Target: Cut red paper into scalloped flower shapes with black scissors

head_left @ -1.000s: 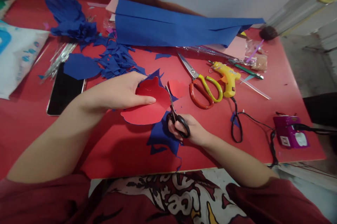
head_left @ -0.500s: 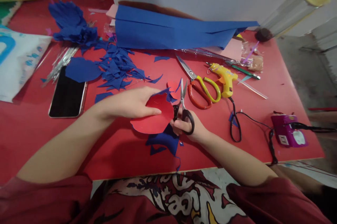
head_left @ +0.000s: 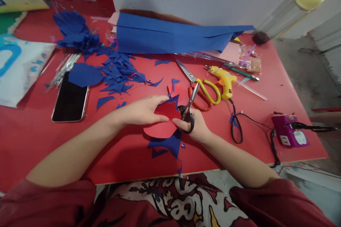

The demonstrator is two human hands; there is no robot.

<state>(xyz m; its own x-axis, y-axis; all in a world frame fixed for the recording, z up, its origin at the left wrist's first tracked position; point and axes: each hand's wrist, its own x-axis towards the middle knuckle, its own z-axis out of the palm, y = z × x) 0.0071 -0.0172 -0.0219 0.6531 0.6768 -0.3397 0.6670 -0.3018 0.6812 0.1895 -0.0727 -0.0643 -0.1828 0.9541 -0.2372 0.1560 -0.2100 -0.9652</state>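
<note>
My left hand point(head_left: 147, 110) grips a rounded red paper piece point(head_left: 159, 130), thumb on top and fingers hidden beneath. Blue paper point(head_left: 173, 101) shows along its far edge. In my right hand point(head_left: 198, 127) are small scissors point(head_left: 194, 96) with black handles, their blades pointing away from me and looking closed. My right thumb touches the right edge of the red paper. Below both hands lie blue paper offcuts point(head_left: 167, 146) on the red table. Just beyond the scissors rest larger scissors point(head_left: 204, 92) with one red and one yellow handle.
Blue scraps point(head_left: 117, 67) and a phone point(head_left: 70, 99) lie to the left. Folded blue paper point(head_left: 170, 37) leans along the wall. A yellow glue gun point(head_left: 225, 81) lies right, its cord near a purple power box point(head_left: 291, 133). A white packet point(head_left: 23, 67) sits far left.
The red paper has shifted slightly right and turned in my hands. My right thumb has come onto its edge, and the small scissors have tilted right, their blades closing together.
</note>
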